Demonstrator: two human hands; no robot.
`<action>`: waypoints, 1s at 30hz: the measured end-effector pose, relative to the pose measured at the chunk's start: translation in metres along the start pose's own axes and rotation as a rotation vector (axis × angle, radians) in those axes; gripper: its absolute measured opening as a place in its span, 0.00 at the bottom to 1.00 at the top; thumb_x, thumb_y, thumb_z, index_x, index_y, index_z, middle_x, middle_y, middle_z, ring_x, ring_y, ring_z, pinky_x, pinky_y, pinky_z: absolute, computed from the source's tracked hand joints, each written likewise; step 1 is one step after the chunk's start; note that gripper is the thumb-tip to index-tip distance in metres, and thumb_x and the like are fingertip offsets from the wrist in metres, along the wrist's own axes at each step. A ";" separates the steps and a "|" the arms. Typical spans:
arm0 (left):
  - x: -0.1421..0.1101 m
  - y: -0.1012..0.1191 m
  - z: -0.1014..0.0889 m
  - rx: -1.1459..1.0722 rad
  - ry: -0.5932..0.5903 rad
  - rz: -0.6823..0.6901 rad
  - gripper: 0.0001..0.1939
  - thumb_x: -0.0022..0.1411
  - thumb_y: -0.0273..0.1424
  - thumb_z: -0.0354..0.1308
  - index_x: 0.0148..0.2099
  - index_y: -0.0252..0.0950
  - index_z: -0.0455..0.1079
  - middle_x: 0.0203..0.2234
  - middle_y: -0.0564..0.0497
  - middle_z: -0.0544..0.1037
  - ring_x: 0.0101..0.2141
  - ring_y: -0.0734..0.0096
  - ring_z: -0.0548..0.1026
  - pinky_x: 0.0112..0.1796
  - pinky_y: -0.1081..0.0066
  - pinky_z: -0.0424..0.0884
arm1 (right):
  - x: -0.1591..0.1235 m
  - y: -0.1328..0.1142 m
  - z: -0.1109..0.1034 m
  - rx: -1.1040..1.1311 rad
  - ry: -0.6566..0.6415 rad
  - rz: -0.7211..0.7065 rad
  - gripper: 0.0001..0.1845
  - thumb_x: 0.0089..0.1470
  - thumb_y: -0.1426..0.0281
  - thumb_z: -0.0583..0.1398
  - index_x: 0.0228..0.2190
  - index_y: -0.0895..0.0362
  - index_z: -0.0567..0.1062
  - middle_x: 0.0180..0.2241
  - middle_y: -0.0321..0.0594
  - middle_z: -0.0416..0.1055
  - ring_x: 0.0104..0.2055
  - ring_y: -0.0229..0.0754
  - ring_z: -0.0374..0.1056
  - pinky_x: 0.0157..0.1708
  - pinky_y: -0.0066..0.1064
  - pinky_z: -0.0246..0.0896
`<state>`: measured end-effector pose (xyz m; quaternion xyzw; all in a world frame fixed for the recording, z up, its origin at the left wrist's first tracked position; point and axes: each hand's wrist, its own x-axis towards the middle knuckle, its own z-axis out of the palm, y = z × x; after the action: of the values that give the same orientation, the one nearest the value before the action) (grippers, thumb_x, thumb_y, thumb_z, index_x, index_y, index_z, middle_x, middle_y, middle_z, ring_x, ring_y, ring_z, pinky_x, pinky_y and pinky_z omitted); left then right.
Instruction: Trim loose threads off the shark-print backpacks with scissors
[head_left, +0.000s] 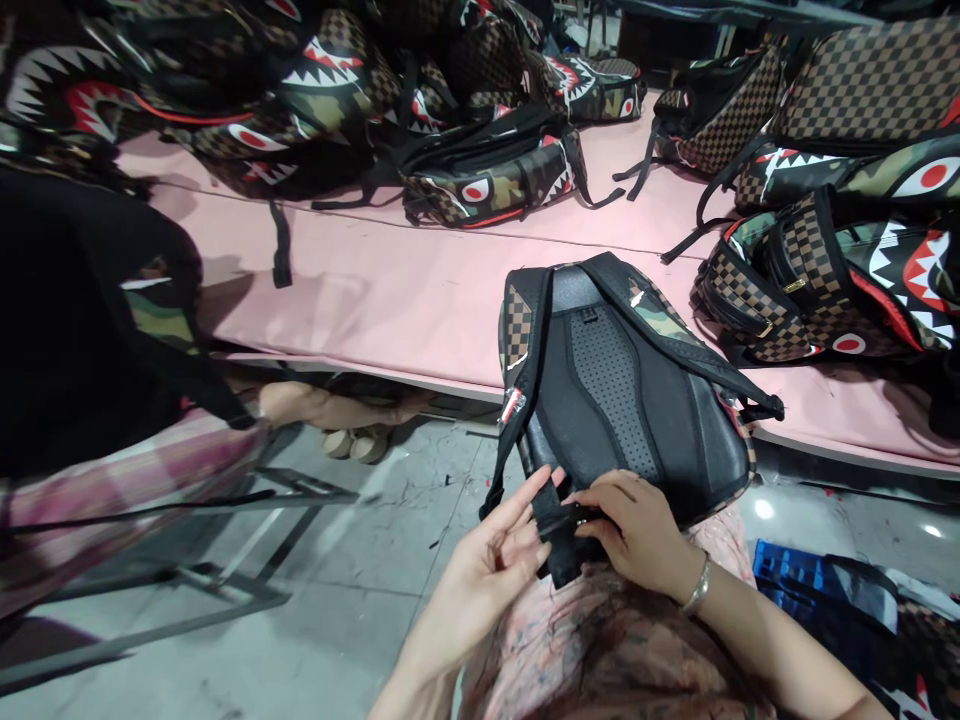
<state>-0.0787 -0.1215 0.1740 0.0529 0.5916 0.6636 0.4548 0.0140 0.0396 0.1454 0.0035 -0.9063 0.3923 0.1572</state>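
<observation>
A backpack (611, 390) lies with its padded black back panel up, partly on the pink table and partly over its edge at my lap. Two black shoulder straps run along its sides. At its lower end, my left hand (499, 565) is closed on a black webbing strap (564, 568), thumb in front and index finger stretched along it. From the other side, my right hand (637, 525) pinches the same strap by a dark fitting, perhaps a buckle, mostly hidden by the fingers. A silver bracelet sits on my right wrist.
Several checkered and camouflage backpacks with shark-mouth prints (495, 175) stand along the pink table (360, 290). More bags (810, 280) crowd the right side. On the left, a person beside a metal frame (225, 590) has a black bag (90, 320). A blue crate (795, 575) stands low at right.
</observation>
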 end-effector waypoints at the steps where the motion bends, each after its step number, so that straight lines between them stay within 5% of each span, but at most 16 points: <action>1: 0.000 0.000 0.001 0.014 0.002 -0.004 0.33 0.50 0.29 0.64 0.59 0.42 0.60 0.58 0.44 0.62 0.54 0.61 0.65 0.51 0.70 0.62 | 0.001 0.000 0.000 -0.015 -0.004 0.006 0.08 0.58 0.70 0.54 0.40 0.55 0.71 0.35 0.42 0.70 0.38 0.42 0.65 0.37 0.33 0.60; 9: -0.003 0.004 0.000 -0.147 0.001 0.050 0.29 0.48 0.31 0.65 0.55 0.43 0.66 0.57 0.44 0.64 0.53 0.60 0.67 0.50 0.69 0.64 | 0.000 0.008 -0.001 0.207 0.188 0.176 0.05 0.56 0.69 0.55 0.35 0.56 0.70 0.31 0.39 0.70 0.33 0.40 0.65 0.33 0.31 0.60; 14: 0.004 0.003 0.004 -0.051 0.133 -0.031 0.19 0.47 0.38 0.65 0.40 0.33 0.74 0.34 0.42 0.80 0.32 0.61 0.78 0.33 0.69 0.74 | -0.007 0.009 -0.002 0.338 0.272 0.243 0.07 0.55 0.67 0.56 0.37 0.55 0.70 0.31 0.38 0.69 0.31 0.39 0.65 0.31 0.29 0.61; 19: 0.005 -0.002 0.016 0.089 0.114 -0.055 0.17 0.50 0.42 0.60 0.25 0.32 0.69 0.12 0.52 0.72 0.10 0.77 0.66 0.15 0.78 0.60 | -0.003 0.004 -0.005 0.220 0.254 0.059 0.08 0.56 0.68 0.55 0.38 0.55 0.70 0.31 0.40 0.70 0.34 0.41 0.66 0.34 0.33 0.62; 24: 0.001 -0.006 0.016 0.160 0.122 -0.071 0.17 0.51 0.44 0.58 0.27 0.33 0.68 0.07 0.58 0.65 0.08 0.83 0.56 0.12 0.80 0.49 | 0.005 0.007 -0.003 -0.024 0.248 0.014 0.07 0.58 0.71 0.53 0.37 0.55 0.71 0.31 0.43 0.71 0.34 0.42 0.66 0.35 0.35 0.62; 30: 0.003 -0.008 0.010 0.234 0.126 -0.048 0.18 0.52 0.45 0.56 0.29 0.33 0.69 0.05 0.61 0.59 0.09 0.84 0.49 0.13 0.79 0.43 | 0.004 0.010 -0.002 -0.060 0.143 0.001 0.08 0.58 0.71 0.53 0.39 0.55 0.71 0.33 0.43 0.71 0.37 0.43 0.66 0.37 0.35 0.62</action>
<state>-0.0695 -0.1130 0.1689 0.0494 0.6934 0.5811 0.4233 0.0097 0.0483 0.1404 -0.0297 -0.9041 0.3644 0.2211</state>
